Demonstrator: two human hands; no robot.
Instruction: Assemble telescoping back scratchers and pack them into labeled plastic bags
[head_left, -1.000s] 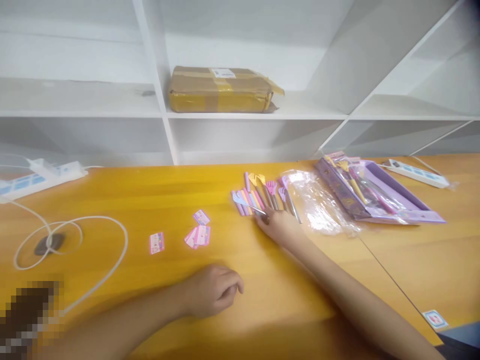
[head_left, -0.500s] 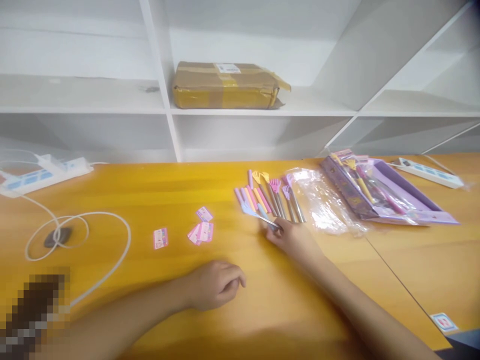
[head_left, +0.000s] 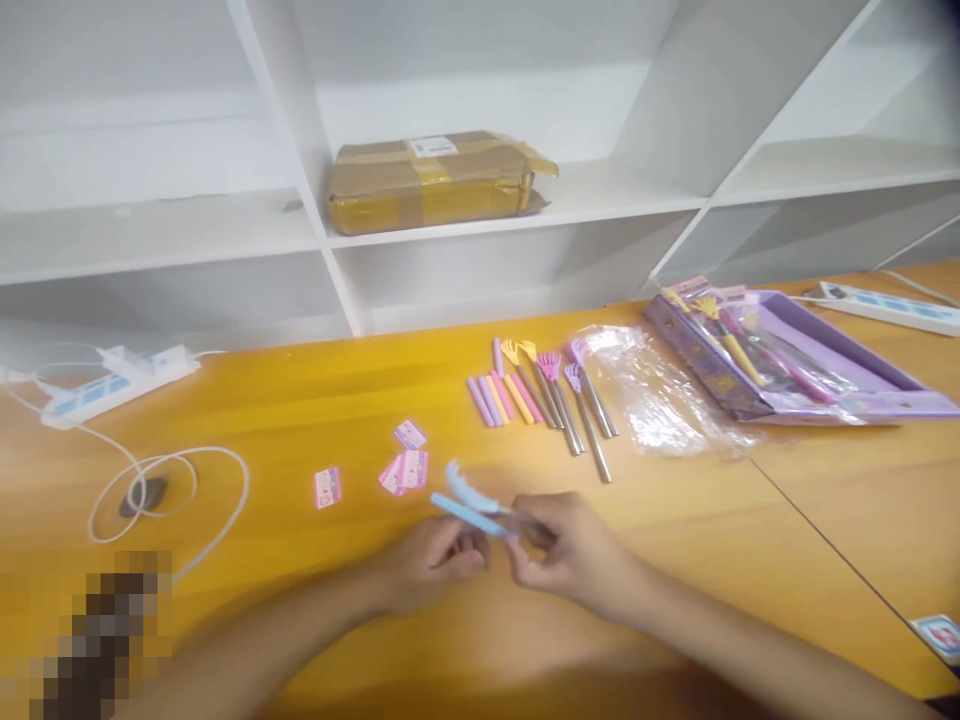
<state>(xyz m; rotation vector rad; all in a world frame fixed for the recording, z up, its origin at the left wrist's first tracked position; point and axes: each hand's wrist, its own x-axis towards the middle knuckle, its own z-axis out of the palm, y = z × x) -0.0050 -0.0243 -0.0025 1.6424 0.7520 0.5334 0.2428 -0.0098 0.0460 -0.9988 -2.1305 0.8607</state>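
My right hand (head_left: 566, 548) is pinched on a small blue claw-headed stick (head_left: 469, 498) and a blue sleeve, held low over the orange table (head_left: 300, 400). My left hand (head_left: 435, 560) has curled fingers touching the blue sleeve's end from the left. Beyond them lies a row of pink, purple and yellow sleeves (head_left: 501, 397) beside several metal sticks with coloured claw heads (head_left: 571, 400). Small pink cards (head_left: 401, 468) lie just left of my hands.
A crumpled clear plastic wrap (head_left: 660, 400) and a purple box (head_left: 795, 370) holding more sticks lie at right. White power strips (head_left: 120, 372) and a looped cable sit at left. A taped brown parcel (head_left: 435, 182) rests on the white shelf behind.
My right hand lifted the blue stick from the row and drew it back toward me. My left hand came up to meet it. The view shifted slightly.
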